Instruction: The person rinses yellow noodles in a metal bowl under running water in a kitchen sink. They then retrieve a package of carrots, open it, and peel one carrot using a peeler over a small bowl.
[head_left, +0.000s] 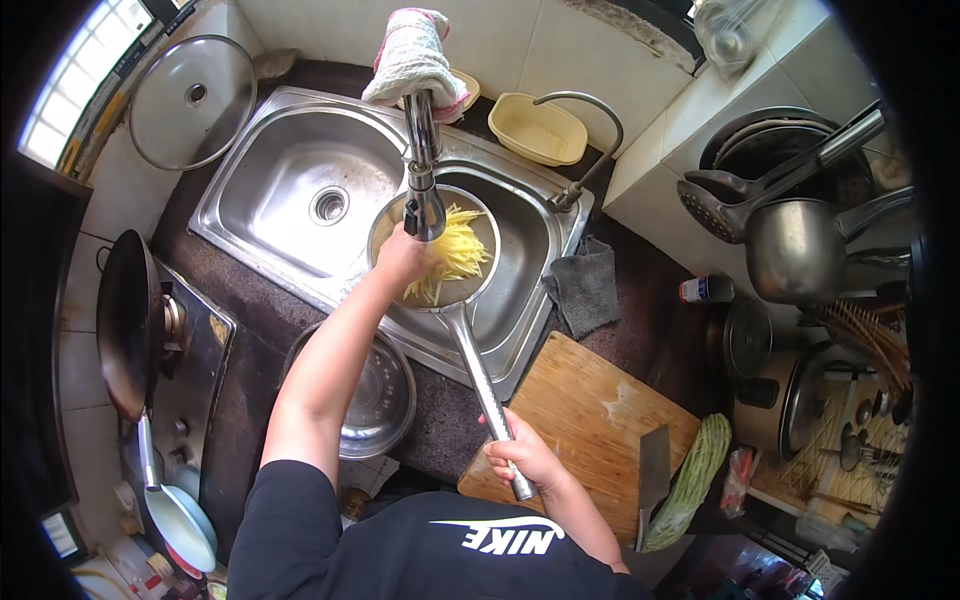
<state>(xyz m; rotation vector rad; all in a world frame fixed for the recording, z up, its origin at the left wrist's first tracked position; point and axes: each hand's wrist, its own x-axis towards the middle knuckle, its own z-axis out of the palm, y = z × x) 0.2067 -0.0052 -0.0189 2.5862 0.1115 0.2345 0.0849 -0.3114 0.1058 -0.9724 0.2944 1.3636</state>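
Observation:
My right hand (521, 454) grips the metal handle of a round strainer or pan (491, 247), whose bowl sits over the double sink. Pale yellow shredded strips, possibly potato, (463, 244) lie inside it. My left hand (405, 259) is at the bowl's left side, beside the strips and just below the faucet's spray head (424, 214); its fingers are partly hidden, so I cannot tell whether they hold anything. A pink-edged white cloth (415, 60) wraps the top of the faucet.
Left of the bowl is the other stainless sink basin (277, 165). A wooden cutting board (577, 405) bears a cleaver (654, 472) beside bagged green beans (694, 480). A metal basin (386, 397) stands below the sink, a wok (127, 322) at left, a grey cloth (585, 289) at right.

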